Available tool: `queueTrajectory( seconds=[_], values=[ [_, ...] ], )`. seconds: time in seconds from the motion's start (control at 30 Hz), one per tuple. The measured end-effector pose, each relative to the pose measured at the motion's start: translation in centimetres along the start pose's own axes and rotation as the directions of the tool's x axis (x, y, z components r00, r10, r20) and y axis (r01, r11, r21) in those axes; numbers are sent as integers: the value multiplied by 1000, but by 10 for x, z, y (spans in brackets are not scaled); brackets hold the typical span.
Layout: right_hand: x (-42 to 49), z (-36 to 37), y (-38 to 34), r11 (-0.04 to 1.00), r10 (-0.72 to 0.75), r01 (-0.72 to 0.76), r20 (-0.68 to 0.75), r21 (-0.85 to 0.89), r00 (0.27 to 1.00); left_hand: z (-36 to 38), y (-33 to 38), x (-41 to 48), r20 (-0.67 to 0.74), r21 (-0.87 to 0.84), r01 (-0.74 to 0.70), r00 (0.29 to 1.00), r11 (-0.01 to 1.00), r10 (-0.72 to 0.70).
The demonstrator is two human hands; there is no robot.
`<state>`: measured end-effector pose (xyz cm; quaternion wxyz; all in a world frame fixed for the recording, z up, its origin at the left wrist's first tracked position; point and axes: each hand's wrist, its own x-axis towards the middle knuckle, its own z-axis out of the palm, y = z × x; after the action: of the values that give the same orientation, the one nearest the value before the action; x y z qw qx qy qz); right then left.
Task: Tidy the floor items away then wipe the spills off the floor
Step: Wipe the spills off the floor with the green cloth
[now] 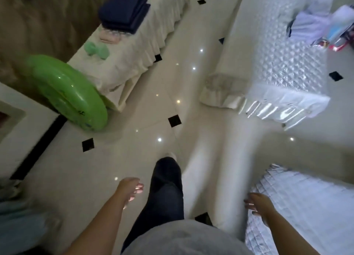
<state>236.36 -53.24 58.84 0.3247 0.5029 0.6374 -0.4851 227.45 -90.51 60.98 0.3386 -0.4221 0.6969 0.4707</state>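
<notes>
Hands hang empty over the pale floor [80,178]: left hand [131,187] and right hand [257,203] both have loose, open fingers, gripping nothing. Between them a dark trouser leg [166,186] steps forward. Farther, a green inflatable ring [65,90] stands on the floor, leaning against a bed [122,63] with probably folded dark cloths [124,11].

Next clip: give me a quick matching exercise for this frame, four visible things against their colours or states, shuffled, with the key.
Things:
1. inflatable ring
2. folded cloth stack
3. floor tile inset
4. left hand

Descriptions:
A. black diamond
B. empty, fingers loosely curled
C. bright green
D. navy blue, on a skirted bench

Pairs: 1-C, 2-D, 3-A, 4-B
</notes>
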Motion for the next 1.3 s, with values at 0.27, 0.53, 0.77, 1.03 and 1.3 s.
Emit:
queueTrajectory(
  seconds=[0.27, 0.53, 0.77, 1.03, 1.3],
  values=[
    [56, 16, -237, 989, -60, 70, -79, 134, 995, -12, 228, 112, 48, 72, 2, 999, 997, -6],
    [104, -21, -461, 948, -242, 270, -170, 170, 955, 37, 471, 187, 93, 102, -122, 989, 987, 112],
    [193, -67, -587, 972, -102, 139, -193, 189, 976, 105, 647, 244, 138, 143, -147, 982, 979, 128],
    [273, -103, -770, 997, 5, 3, -117, 75, 993, 107, 829, 301, 104, 216, -236, 971, 948, 218],
    [341, -90, -1018, 986, -107, 114, -60, 123, 992, 85, 992, 408, 29, 126, -59, 998, 990, 56]
  ],
)
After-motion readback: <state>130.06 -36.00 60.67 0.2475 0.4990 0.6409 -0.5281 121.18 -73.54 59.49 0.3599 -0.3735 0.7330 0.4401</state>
